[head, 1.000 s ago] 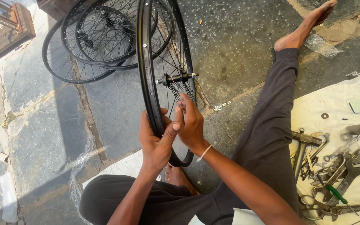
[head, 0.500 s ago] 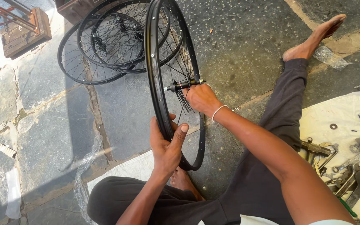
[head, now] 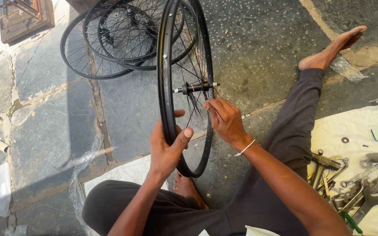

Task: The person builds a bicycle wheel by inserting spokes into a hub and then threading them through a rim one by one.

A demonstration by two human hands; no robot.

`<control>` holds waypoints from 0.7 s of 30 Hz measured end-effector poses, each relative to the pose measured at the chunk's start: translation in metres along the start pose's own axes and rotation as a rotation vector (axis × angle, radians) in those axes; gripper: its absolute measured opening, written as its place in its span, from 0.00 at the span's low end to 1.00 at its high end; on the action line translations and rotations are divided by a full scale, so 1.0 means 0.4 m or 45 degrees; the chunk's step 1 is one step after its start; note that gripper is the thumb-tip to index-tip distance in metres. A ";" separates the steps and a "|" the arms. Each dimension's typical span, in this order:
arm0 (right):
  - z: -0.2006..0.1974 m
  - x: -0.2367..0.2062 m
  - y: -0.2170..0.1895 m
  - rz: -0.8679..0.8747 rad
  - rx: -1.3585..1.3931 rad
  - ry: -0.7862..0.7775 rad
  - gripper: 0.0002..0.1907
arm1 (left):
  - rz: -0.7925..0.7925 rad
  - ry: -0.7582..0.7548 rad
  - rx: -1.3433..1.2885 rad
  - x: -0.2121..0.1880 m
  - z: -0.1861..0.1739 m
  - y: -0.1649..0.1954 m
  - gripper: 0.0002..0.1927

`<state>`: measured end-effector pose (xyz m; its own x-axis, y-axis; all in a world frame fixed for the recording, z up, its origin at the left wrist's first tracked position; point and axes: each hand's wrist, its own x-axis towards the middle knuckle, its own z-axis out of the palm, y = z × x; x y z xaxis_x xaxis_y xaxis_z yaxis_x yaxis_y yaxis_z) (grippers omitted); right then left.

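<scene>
Upright black metal wheel rim (head: pixel 166 65): glossy, smooth, thin wire spokes, bright steel axle (head: pixel 196 87) at the hub. Stacked black metal rims (head: pixel 123 39) behind: same sheen. Grey stone paved floor (head: pixel 36 100): rough, matt, cracked joints. Off-white cloth sheet (head: pixel 351 126): matt, creased. Dull grey metal spanners (head: pixel 359 192): worn, partly rusty. Brown wooden block (head: pixel 22 17): coarse, dry. Dark trousers (head: pixel 294 131): soft matt cloth.

Your left hand (head: pixel 167 146) has open stone floor (head: pixel 44 131) to its left, nothing in the way there. Your right hand (head: pixel 226 120) sits just below the hub axle (head: pixel 195 88), spokes (head: pixel 193 107) crowding it. Upright rim (head: pixel 166 78) blocks crossing between hands. Stacked wheels (head: pixel 119 39) block beyond. Rightward, your outstretched leg (head: pixel 294 126), then wrenches (head: pixel 359 192) on the cloth (head: pixel 351 126).
</scene>
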<state>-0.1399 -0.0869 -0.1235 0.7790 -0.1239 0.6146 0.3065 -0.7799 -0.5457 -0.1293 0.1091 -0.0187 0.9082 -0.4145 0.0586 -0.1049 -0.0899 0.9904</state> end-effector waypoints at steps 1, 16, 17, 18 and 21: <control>-0.005 0.013 -0.007 0.070 0.005 0.094 0.05 | -0.055 -0.063 -0.026 0.011 -0.005 0.012 0.29; 0.000 0.100 -0.040 -0.136 0.011 -0.216 0.08 | 0.110 -0.036 0.107 0.013 0.041 0.035 0.23; 0.009 0.086 -0.014 0.054 0.076 -0.222 0.10 | 0.113 -0.004 0.155 0.013 0.041 0.038 0.22; 0.014 0.069 0.024 0.244 0.142 -0.233 0.12 | 0.112 0.031 0.200 0.010 0.039 0.040 0.21; 0.010 -0.003 0.201 0.625 0.138 -0.011 0.14 | 0.175 0.064 0.168 -0.005 0.026 0.052 0.20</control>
<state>-0.1138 -0.1470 -0.1704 0.8500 -0.4546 0.2662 -0.0422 -0.5625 -0.8257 -0.1375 0.0986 0.0003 0.9004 -0.3853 0.2020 -0.2787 -0.1544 0.9479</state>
